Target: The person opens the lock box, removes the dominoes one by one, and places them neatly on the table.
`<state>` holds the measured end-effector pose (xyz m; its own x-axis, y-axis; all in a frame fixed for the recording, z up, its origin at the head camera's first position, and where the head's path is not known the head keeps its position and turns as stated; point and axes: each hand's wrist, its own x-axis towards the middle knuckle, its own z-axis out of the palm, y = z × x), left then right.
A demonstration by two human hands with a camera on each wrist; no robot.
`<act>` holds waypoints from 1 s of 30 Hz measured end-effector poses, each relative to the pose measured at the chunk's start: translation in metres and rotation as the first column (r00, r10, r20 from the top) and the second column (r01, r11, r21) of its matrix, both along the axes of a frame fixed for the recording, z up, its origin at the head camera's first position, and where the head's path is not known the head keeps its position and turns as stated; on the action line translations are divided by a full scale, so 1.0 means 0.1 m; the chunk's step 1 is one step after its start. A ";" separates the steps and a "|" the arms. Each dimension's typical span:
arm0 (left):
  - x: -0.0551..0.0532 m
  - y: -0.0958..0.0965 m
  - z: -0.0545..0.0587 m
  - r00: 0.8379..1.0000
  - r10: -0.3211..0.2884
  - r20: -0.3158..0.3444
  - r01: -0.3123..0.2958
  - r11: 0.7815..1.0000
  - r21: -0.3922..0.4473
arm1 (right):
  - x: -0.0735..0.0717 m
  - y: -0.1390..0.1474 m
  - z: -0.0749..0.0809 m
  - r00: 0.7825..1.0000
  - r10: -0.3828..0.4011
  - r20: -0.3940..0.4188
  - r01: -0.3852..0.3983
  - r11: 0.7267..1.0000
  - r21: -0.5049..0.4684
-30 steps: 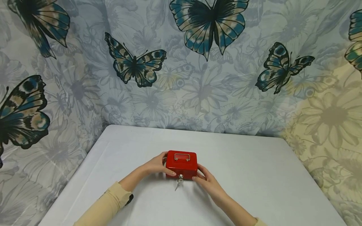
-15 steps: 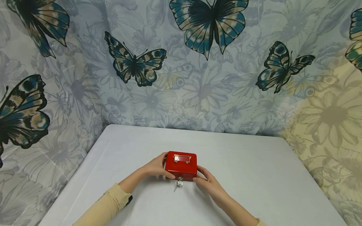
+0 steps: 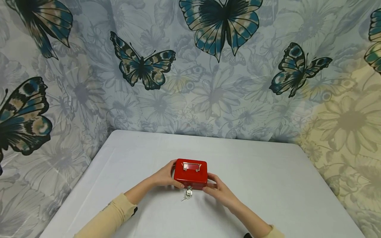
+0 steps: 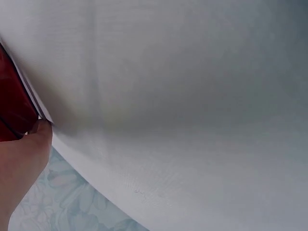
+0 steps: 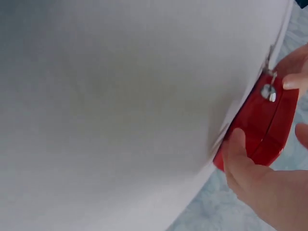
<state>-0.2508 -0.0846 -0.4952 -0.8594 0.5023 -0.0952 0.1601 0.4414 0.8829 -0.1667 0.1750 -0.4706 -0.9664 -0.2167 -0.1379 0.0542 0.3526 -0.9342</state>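
Note:
A small red metal cash box (image 3: 190, 173) is near the middle of the white table, its lid down and a silver handle (image 3: 191, 166) folded on top. Keys (image 3: 186, 195) hang from the lock at its front. My left hand (image 3: 164, 174) grips the box's left side, thumb on the front face and fingers behind. On the right, my right hand (image 3: 220, 190) holds the other side, thumb near the front lower corner. The right wrist view shows that thumb against the red box (image 5: 257, 118). Whether the base touches the table cannot be told.
A white table (image 3: 268, 172) spreads around the box. Behind and beside it hangs cloth (image 3: 217, 96) printed with flowers and butterflies. Dark bands show at the left sleeve cuff (image 3: 134, 210) and by the right forearm.
The hanging keys have swung slightly to the left. The box has shifted and tilted a little, and the glare on its handle area has changed. Both hands keep their hold.

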 end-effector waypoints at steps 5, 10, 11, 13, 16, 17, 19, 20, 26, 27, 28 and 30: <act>0.00 -0.01 -0.01 1.000 -0.001 -0.028 0.001 1.000 -0.019 | -0.12 0.01 -0.01 0.983 0.050 -0.179 -0.017 0.984 0.180; 0.00 -0.01 0.00 0.999 0.002 -0.047 -0.003 1.000 -0.028 | -0.26 0.00 0.00 0.952 0.120 -0.283 -0.037 0.958 0.283; 0.01 -0.01 0.00 0.999 0.003 -0.050 -0.004 1.000 -0.028 | -0.29 0.00 0.01 0.947 0.136 -0.292 -0.046 0.954 0.295; 0.01 -0.02 0.00 0.998 0.006 -0.059 -0.007 1.000 -0.029 | -0.34 0.00 0.01 0.939 0.165 -0.302 -0.064 0.946 0.319; 0.02 -0.02 -0.01 0.998 0.006 -0.068 -0.008 0.999 -0.032 | -0.41 0.01 0.02 0.932 0.210 -0.296 -0.101 0.934 0.344; 0.03 -0.02 -0.01 0.998 0.004 -0.070 -0.006 0.999 -0.032 | -0.44 0.01 0.02 0.928 0.229 -0.294 -0.117 0.928 0.353; 0.03 -0.02 -0.01 0.997 -0.002 -0.080 0.000 1.000 -0.026 | -0.49 0.01 0.02 0.916 0.274 -0.293 -0.157 0.916 0.368; 0.04 -0.02 0.00 0.997 -0.006 -0.081 0.003 1.000 -0.029 | -0.51 0.01 0.02 0.905 0.302 -0.298 -0.179 0.909 0.377; 0.01 -0.03 0.01 0.992 -0.064 -0.108 0.057 0.996 -0.067 | -0.61 0.02 0.02 0.848 0.435 -0.304 -0.251 0.833 0.493; 0.00 -0.04 0.00 0.990 -0.078 -0.114 0.069 0.995 -0.075 | -0.61 0.03 0.02 0.844 0.445 -0.299 -0.248 0.819 0.517; -0.01 -0.04 0.00 0.989 -0.088 -0.118 0.078 0.993 -0.083 | -0.62 0.03 0.02 0.843 0.451 -0.293 -0.244 0.807 0.538; -0.03 -0.06 -0.01 0.987 -0.106 -0.123 0.095 0.991 -0.095 | -0.63 0.04 0.03 0.843 0.454 -0.288 -0.230 0.789 0.569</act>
